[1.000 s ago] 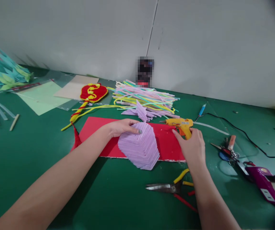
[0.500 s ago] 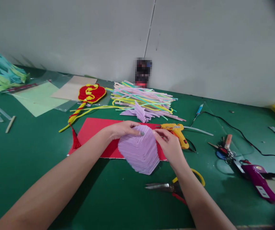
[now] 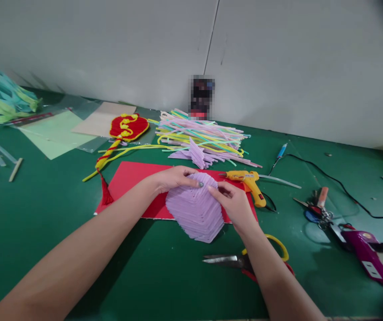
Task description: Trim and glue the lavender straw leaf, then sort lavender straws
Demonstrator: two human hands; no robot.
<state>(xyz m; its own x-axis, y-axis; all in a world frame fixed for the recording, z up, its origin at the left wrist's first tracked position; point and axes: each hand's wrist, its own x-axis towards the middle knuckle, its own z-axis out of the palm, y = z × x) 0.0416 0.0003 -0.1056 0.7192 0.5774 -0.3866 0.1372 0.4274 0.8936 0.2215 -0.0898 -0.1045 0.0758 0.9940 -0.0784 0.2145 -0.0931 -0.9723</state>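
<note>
A leaf-shaped piece built from lilac straws [image 3: 194, 209] lies on a red card sheet [image 3: 131, 178] on the green table. My left hand [image 3: 173, 177] rests on the piece's top left edge, fingers stretched flat over it. My right hand [image 3: 233, 203] presses on its upper right edge, fingers curled against the straws. A yellow glue gun [image 3: 249, 182] lies on the red sheet just right of my right hand, free of both hands.
A heap of coloured straws [image 3: 201, 136] lies behind the sheet. A red and yellow ornament [image 3: 128, 127] sits at its left. Scissors [image 3: 245, 261] lie under my right forearm. Keys [image 3: 316, 209] and a purple tool [image 3: 367, 254] are at the right, with a black cable [image 3: 338, 187].
My right hand let go of the glue gun, which now lies on the sheet, and moved left onto the lilac piece. My left hand stayed put.
</note>
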